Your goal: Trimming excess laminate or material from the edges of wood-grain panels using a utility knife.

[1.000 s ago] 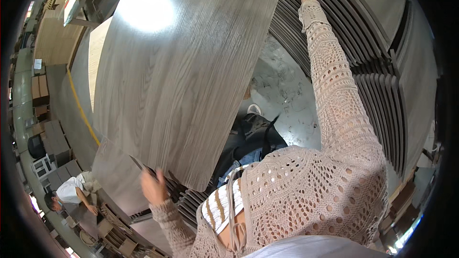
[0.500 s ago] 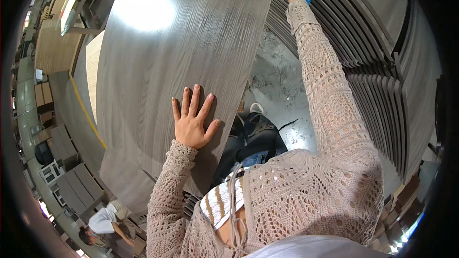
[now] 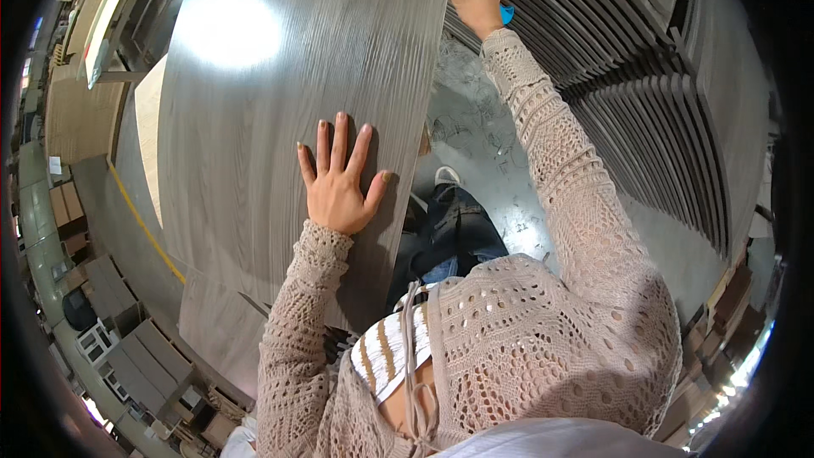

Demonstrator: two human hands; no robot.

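Note:
A large grey wood-grain board (image 3: 254, 136) lies in front of me, with a bright light reflected on its far left part. My left hand (image 3: 339, 195) rests flat on the board's surface, open, its fingers spread and pointing away from me. At the far right edge of the board is my right hand (image 3: 476, 4). Its thumb reaches onto the edge and its other fingers are curled, closed at the board's edge; their tips are hidden. A blue band (image 3: 506, 14) shows at the right wrist.
To the right stand many thin grey boards (image 3: 653, 136) in close rows. A pale board (image 3: 149, 140) shows past the left edge. A yellow line (image 3: 146, 219) runs along the floor at left, near stacked grey panels (image 3: 148, 365). My legs (image 3: 449, 229) are beside the board.
My right hand has come nearer along the board's right edge, and its thumb now shows. The left hand stays flat on the board, a little farther forward in view. The whole view has shifted slightly.

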